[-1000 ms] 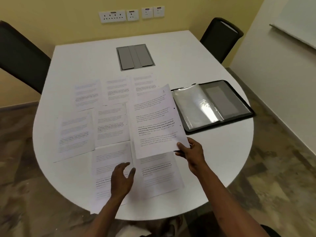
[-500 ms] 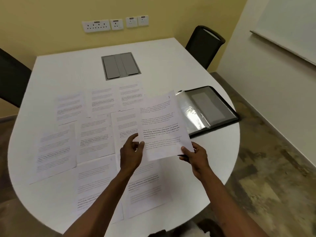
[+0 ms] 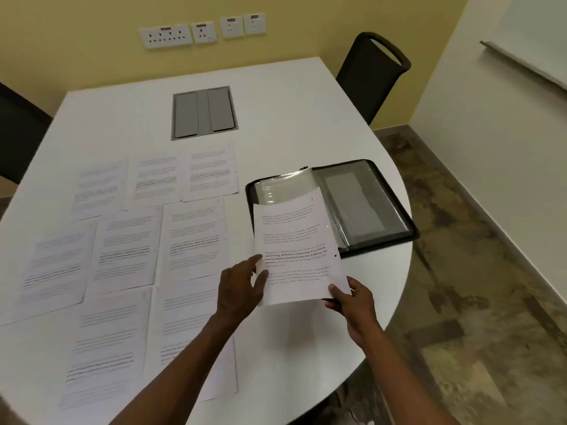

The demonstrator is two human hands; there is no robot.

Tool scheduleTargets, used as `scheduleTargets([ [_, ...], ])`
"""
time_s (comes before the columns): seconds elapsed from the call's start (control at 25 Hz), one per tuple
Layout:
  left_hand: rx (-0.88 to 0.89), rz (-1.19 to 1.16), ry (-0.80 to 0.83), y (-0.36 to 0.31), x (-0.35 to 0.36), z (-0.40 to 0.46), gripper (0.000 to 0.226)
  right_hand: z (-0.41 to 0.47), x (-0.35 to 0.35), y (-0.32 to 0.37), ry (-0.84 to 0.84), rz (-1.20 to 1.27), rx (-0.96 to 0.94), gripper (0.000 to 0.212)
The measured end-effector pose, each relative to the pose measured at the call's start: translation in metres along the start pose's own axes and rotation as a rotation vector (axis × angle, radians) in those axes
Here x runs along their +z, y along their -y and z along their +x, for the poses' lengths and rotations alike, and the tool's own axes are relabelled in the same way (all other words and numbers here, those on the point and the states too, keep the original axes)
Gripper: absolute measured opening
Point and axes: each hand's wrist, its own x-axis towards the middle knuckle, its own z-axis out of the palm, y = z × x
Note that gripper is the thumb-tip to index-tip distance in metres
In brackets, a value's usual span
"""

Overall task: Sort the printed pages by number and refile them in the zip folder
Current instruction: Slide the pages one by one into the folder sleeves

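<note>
I hold one printed page [image 3: 296, 240] numbered 3 in the air over the table's right side. My right hand [image 3: 352, 302] pinches its lower right corner. My left hand [image 3: 242, 283] grips its left edge with the thumb on top. The page's top edge overlaps the clear plastic sleeves [image 3: 282, 188] of the open black zip folder [image 3: 383, 207], which lies flat at the table's right edge. Several other printed pages [image 3: 129, 250] lie face up in rows on the white table [image 3: 291, 96].
A grey cable hatch [image 3: 203, 112] is set into the table's middle. A black chair [image 3: 371, 72] stands at the far right corner and another dark chair [image 3: 18, 133] at the left. Wall sockets [image 3: 201, 30] sit above the table's far edge.
My left hand rose from the table and took the page's left edge. Both hands carried the page to the right until it overlaps the folder's sleeves.
</note>
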Motion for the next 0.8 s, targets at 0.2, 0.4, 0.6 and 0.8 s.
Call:
scheduleTargets([
  [0.2, -0.266, -0.100, 0.005, -0.039, 0.054, 0.017, 0.024, 0.040, -0.068, 0.022, -0.047, -0.028, 0.028, 0.023],
  [0.4, -0.491, -0.107, 0.173, -0.032, 0.098, 0.056, 0.041, 0.068, -0.098, 0.037, -0.099, -0.010, 0.026, 0.024],
  [0.6, -0.711, -0.014, 0.322, -0.014, 0.131, 0.086, 0.074, 0.076, -0.101, 0.050, -0.092, 0.000, 0.033, 0.021],
  [0.8, -0.797, 0.044, 0.214, -0.022, 0.152, 0.106, 0.077, 0.080, -0.098, 0.046, -0.125, 0.022, 0.111, 0.021],
])
